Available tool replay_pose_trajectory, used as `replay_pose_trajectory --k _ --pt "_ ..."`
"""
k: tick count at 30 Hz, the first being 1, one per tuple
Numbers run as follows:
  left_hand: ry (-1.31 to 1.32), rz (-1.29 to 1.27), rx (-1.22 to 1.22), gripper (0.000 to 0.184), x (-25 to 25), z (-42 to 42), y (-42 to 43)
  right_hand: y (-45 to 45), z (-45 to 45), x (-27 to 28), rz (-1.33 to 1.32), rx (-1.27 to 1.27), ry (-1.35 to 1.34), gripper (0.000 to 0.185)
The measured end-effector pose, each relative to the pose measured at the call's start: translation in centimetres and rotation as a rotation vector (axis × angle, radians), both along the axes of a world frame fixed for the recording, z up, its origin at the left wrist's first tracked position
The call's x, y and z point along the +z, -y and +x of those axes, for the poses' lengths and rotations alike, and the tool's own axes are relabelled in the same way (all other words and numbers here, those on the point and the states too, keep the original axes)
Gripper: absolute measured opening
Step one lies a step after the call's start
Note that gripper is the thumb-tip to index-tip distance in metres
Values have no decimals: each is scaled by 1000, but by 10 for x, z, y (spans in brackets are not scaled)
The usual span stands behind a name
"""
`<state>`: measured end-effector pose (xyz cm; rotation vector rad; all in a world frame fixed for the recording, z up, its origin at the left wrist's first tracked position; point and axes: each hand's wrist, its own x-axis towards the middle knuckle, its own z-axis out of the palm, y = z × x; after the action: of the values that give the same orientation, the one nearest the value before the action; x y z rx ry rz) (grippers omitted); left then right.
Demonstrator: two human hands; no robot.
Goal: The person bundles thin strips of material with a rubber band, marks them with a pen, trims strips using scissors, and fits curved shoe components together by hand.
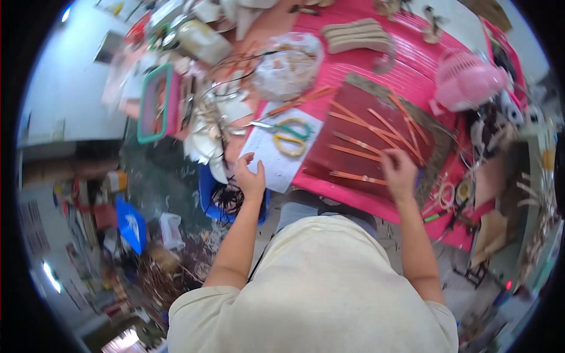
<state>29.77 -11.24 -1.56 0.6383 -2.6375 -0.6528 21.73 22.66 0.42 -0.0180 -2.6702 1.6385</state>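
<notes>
Over the left edge of a white paper [272, 157], my left hand [251, 176] is held with thumb and fingers apart and nothing between them. Scissors [288, 130] with green and yellow handles lie on that paper. My right hand [398, 172] is at the right part of a dark red board [329, 154], its fingers bent down beside the ends of orange strips [356, 150]. Whether it holds a strip is too small to tell. Several orange strips lie crossed or side by side on the board, one near its front edge.
A pink table [347, 191] carries a plastic bag [289, 67], a stack of pale pieces [358, 36] and a pink fan [468, 79]. At the left are a green-rimmed basket [168, 103] and white scraps [206, 138]. A blue bin [207, 191] stands below the table edge.
</notes>
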Motion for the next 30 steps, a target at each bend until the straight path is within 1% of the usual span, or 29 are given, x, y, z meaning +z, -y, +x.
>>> replay_pose_trajectory --k 1,2,4,5,7,8,9,10,11,12,13,14,15,16,18,19,20,22,23,24,26,27,28,30 --pt "1 1 36 28 2 9 0 39 -9 8 10 211 -111 13" --pt "-6 -9 76 28 2 16 0 73 -16 4 85 426 -114 18" --pt "16 25 119 32 1 29 4 136 -24 -6 357 614 -139 21" --pt "38 35 142 37 9 33 7 155 -27 -20 341 640 -156 21" --pt "20 -7 188 39 8 33 29 190 -34 -50 722 675 -84 23" --pt "12 -35 202 42 8 28 42 200 -36 -54 720 695 -108 23" --pt "2 -95 190 48 10 20 59 207 -38 -56 763 712 -45 29" --pt "-13 -98 205 48 12 7 75 211 -41 -59 808 721 20 35" --pt "15 -93 234 48 13 -7 90 213 -43 -60 847 712 30 41" --pt "38 -85 263 49 11 -19 105 215 -45 -52 856 716 13 41" --pt "27 -82 269 49 11 -36 121 214 -48 -42 861 752 59 43" --pt "83 -97 242 51 10 -53 137 214 -48 -29 866 788 110 46" --pt "138 -112 214 54 9 -70 150 213 -47 -21 873 786 103 46" --pt "128 -108 211 54 8 -87 163 211 -46 -14 826 745 156 47" --pt "220 -184 234 56 5 -121 182 203 -39 -7 744 700 264 48" --pt "272 -183 203 57 2 -135 190 197 -36 -6 712 700 317 49" --pt "256 -175 196 57 -2 -147 196 192 -31 -6 702 691 403 48" --pt "310 -296 99 56 -10 -166 208 191 -13 -3 596 642 428 50" --pt "322 -366 15 43 -5 -172 205 193 -7 -5 616 633 508 51" --pt "310 -367 2 43 -11 -181 210 196 0 -1 508 584 480 49" --pt "486 -532 -204 26 -21 -197 216 202 8 -7 489 525 536 48" --pt "428 -613 -212 14 -23 -201 215 205 7 -8 492 515 538 48" --pt "431 -609 -220 14 -24 -206 216 208 10 -8 545 507 538 49" --pt "539 -271 -257 14 0 -212 213 212 16 -8 599 502 554 51"
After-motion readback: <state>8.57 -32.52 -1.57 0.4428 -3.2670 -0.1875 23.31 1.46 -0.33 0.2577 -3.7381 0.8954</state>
